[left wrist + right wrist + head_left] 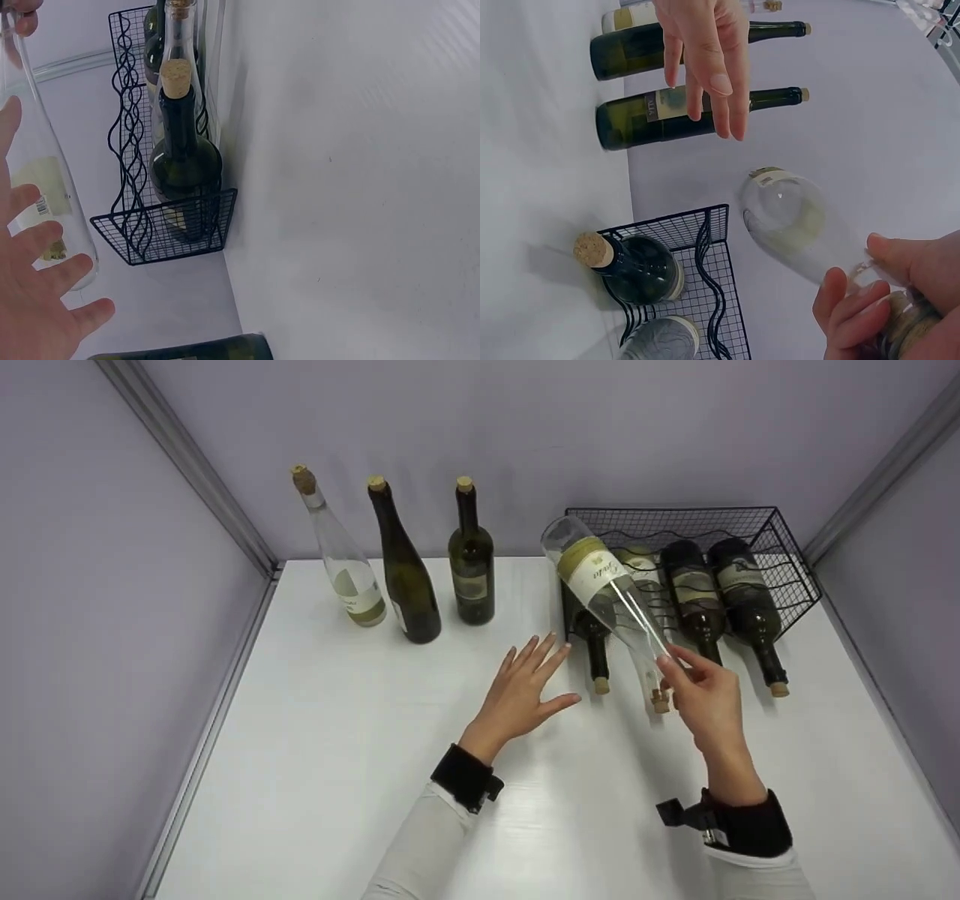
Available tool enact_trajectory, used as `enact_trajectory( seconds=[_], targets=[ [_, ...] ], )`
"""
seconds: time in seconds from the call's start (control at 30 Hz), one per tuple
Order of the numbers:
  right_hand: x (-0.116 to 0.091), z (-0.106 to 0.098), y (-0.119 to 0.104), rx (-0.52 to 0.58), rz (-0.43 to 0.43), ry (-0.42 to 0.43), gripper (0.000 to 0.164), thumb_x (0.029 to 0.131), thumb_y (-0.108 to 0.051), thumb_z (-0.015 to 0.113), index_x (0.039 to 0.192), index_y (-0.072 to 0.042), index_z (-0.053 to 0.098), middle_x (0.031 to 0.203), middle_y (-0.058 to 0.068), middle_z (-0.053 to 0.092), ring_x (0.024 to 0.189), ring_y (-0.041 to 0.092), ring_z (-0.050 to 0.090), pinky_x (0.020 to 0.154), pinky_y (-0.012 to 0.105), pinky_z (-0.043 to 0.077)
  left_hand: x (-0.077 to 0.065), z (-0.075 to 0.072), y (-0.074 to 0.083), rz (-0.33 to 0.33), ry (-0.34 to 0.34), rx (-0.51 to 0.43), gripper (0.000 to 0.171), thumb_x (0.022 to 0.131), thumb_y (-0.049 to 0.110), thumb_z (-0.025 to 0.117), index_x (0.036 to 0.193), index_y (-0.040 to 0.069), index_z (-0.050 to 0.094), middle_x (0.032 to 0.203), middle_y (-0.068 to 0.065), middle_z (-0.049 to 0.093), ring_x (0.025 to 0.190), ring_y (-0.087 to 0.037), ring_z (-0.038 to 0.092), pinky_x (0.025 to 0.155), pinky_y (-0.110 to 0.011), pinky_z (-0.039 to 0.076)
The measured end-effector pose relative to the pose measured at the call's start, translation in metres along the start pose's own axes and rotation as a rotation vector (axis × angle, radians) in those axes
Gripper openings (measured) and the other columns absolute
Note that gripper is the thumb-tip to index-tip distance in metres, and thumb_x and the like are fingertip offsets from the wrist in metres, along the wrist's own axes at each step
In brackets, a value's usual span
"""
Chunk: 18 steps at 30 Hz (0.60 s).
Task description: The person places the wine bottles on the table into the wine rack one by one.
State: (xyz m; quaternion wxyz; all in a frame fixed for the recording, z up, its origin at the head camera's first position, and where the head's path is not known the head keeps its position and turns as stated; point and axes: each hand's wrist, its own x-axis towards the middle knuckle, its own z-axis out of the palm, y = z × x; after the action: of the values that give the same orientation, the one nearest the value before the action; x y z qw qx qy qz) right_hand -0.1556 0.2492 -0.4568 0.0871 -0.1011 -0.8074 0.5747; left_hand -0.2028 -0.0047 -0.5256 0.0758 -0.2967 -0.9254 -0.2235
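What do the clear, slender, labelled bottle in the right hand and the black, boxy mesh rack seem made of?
The clear, slender, labelled bottle in the right hand: probably smooth, glossy glass, being see-through with bright streaks. The black, boxy mesh rack: likely coated metal wire, given its thin, dark bars; matte or satin is unclear.

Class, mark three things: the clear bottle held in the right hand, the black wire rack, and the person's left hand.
Held clear bottle (598,575): head view, on its label's white part.
Black wire rack (675,508): head view, on its upper rim.
Left hand (517,695): head view, on the back of the hand.
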Motion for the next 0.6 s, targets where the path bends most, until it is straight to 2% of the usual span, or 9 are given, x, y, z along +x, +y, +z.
enact_trajectory(
  seconds=[0.17,0.33,0.5,0.6],
  targets=[
    [0.004,-0.008,0.002,0.029,0.020,0.042,0.045,0.097,-0.025,0.065,0.131,0.003,0.060,0.072,-0.001,0.065,0.051,0.004,0.047,0.044,0.017,0.038,0.001,0.005,0.006,0.006,-0.037,0.011,0.076,0.094,0.065,0.047,0.155,0.024,0.032,0.161,-0.002,0.023,0.147,-0.026,0.020,0.115,-0.054,0.020],
    [0.010,-0.015,0.008,0.063,0.043,0.088,0.045,0.096,-0.025,0.065,0.131,0.004,0.060,0.071,-0.003,0.065,0.049,0.004,0.047,0.043,0.017,0.039,0.002,0.009,0.012,0.020,-0.054,0.026,0.076,0.094,0.065,0.046,0.155,0.023,0.033,0.161,-0.002,0.022,0.147,-0.026,0.021,0.114,-0.054,0.020],
    [0.015,-0.022,0.013,0.111,0.104,0.131,0.048,0.095,-0.025,0.066,0.134,0.003,0.058,0.068,-0.003,0.064,0.046,0.004,0.046,0.042,0.016,0.037,0.004,0.012,0.017,0.028,-0.072,0.020,0.077,0.094,0.067,0.046,0.155,0.023,0.032,0.161,-0.003,0.022,0.147,-0.025,0.018,0.115,-0.054,0.019],
    [0.019,-0.028,0.016,0.128,0.134,0.148,0.050,0.095,-0.025,0.067,0.136,0.002,0.056,0.067,-0.004,0.065,0.049,0.004,0.051,0.042,0.016,0.038,0.006,0.014,0.019,0.029,-0.078,0.022,0.077,0.093,0.067,0.044,0.156,0.024,0.030,0.162,-0.002,0.021,0.147,-0.025,0.019,0.115,-0.054,0.019]
  ],
)
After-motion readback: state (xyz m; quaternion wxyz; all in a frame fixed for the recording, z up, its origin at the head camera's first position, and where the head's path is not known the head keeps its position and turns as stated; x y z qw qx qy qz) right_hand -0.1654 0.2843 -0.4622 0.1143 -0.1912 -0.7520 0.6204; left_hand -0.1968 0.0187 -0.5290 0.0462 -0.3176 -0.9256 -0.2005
